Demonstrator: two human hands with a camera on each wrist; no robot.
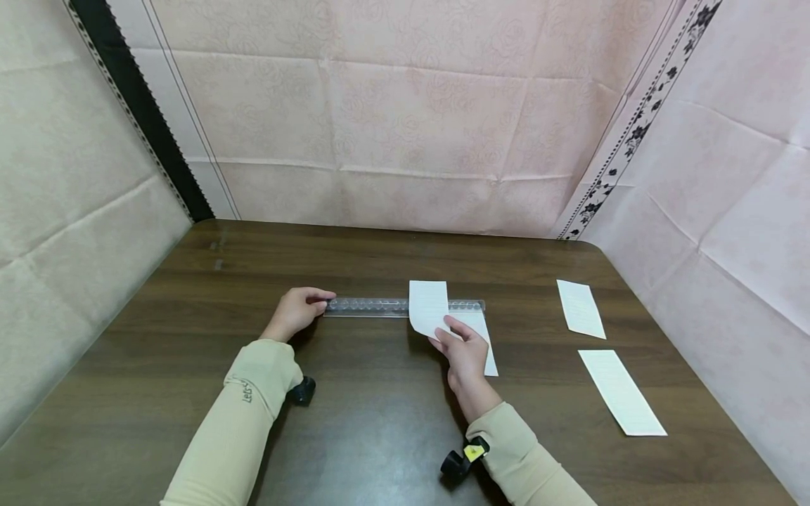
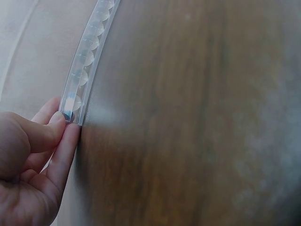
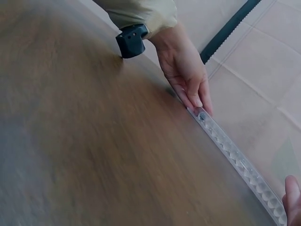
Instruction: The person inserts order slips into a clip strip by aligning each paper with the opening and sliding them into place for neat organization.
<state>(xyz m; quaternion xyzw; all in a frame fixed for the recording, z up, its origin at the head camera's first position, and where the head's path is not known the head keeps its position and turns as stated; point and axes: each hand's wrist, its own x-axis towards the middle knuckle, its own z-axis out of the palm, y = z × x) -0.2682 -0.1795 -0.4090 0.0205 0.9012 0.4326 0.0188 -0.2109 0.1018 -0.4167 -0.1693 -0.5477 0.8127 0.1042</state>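
Note:
A clear plastic ruler [image 1: 367,307] with a row of round shapes along it lies across the middle of the table. My left hand [image 1: 296,311] pinches its left end between thumb and fingers; the left wrist view shows this hand [image 2: 35,160] at the ruler's end [image 2: 87,59]. A white paper piece [image 1: 428,303] covers part of the ruler, its lower edge curved up. My right hand [image 1: 465,355] pinches that lower corner. More white paper [image 1: 479,325] shows right of it; whether both are one sheet, I cannot tell. In the right wrist view only fingers [image 3: 292,195] of my right hand show.
Two white paper strips lie at the right side of the table, a shorter one [image 1: 581,309] behind a longer one [image 1: 623,393]. Patterned cloth [image 1: 405,119] hangs behind the brown table [image 1: 354,436] and at both sides.

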